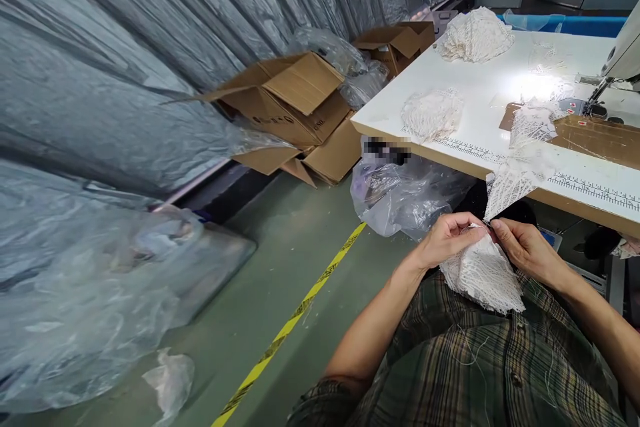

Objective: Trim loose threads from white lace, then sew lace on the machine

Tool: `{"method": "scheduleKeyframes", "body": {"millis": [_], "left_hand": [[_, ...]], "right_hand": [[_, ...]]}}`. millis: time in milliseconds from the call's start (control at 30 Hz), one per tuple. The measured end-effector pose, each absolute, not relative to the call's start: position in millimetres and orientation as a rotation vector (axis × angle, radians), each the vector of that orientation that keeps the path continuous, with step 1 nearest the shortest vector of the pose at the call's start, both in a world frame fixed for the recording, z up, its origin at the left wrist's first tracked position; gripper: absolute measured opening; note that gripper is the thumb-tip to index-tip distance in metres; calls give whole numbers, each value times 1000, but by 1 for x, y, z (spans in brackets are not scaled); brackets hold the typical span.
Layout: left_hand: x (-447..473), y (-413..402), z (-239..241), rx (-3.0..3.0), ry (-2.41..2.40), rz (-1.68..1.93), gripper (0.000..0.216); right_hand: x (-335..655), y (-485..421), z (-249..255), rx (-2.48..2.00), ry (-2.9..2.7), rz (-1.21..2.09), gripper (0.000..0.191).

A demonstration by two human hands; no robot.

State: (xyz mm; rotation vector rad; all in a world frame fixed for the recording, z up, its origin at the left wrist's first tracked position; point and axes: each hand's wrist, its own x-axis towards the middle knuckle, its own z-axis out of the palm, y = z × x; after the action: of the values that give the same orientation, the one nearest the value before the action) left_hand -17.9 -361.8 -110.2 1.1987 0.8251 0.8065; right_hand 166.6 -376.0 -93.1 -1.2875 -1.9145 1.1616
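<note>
Lower right of frame: lace stack (pixel 485 275) being pinched by left hand (pixel 454 240), thumb against fingers; right hand (pixel 526 250) being held, fingers curled, at tip of lace strip (pixel 513 185), closure unclear.

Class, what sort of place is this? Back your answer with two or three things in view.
Probably a garment or lace sewing workshop: a sewing machine stands on a white worktable with ruler markings near its edge, and white lace pieces lie there in piles.
</note>
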Motion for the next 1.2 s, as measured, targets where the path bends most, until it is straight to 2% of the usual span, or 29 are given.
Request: {"method": "scheduleKeyframes", "body": {"millis": [200,500,733,833,900,1033,1200], "left_hand": [[-18,-363,-110,1194,865,822,38],[-14,-363,-106,1143,881,820,37],[-14,-371,-105,1121,931,768,43],[-16,-369,-110,1307,925,747,39],[-16,-362,-115,1497,977,763,35],[-9,-342,-122,1682,1174,855,42],[6,-332,-118,1853,1180,1010,20]], "right_hand": [[167,-382,-97,-1348,-1835,1167,62],[162,-380,-99,-1347,-1864,1115,63],[172,-402,-97,-1204,-1721,1501,47],[181,-411,-95,-1218,-1782,1555,39],[187,-412,-95,-1292,-1867,1467,36],[194,-408,-92,-1359,-1929,1188,35],[192,-403,-80,-1297,-1855,968,33]]}}
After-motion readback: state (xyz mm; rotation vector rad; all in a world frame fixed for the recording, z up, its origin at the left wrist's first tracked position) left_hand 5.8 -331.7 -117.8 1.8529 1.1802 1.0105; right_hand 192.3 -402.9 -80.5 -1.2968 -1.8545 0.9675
